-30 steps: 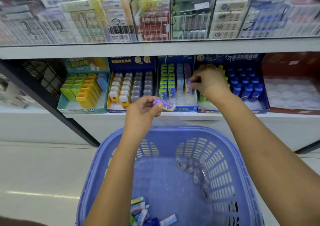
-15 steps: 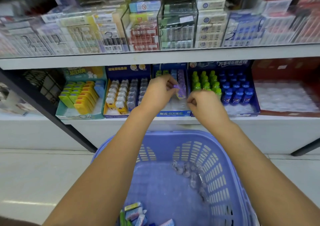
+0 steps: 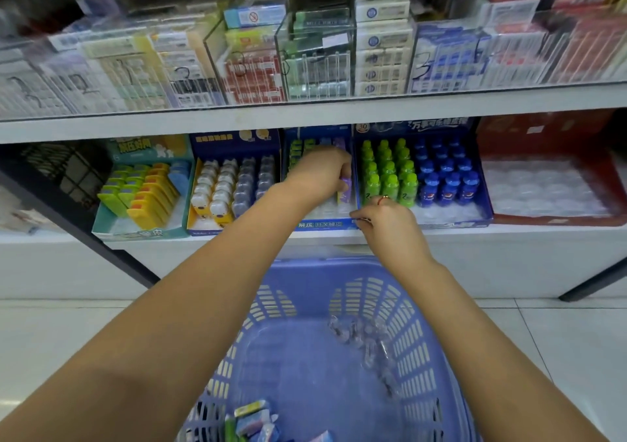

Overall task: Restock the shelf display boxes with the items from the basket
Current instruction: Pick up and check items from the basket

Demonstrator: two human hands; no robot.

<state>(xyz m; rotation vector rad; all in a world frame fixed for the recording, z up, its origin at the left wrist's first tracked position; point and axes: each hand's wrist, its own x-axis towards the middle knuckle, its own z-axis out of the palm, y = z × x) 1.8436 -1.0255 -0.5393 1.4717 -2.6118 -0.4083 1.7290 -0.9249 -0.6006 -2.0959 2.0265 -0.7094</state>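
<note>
Item: 1 small purple packet [image 3: 345, 188], pinched upright by the left hand [image 3: 317, 173] in the right-hand column of the middle blue display box [image 3: 325, 225]. It is judged light, stiff and glossy, so likely slippery, and best taken by its long side edges. Right hand [image 3: 390, 222]: fingers are curled at the box's front rim, and whether anything is held cannot be told. More packets [image 3: 254, 421] are left in the blue basket [image 3: 305, 272].
</note>
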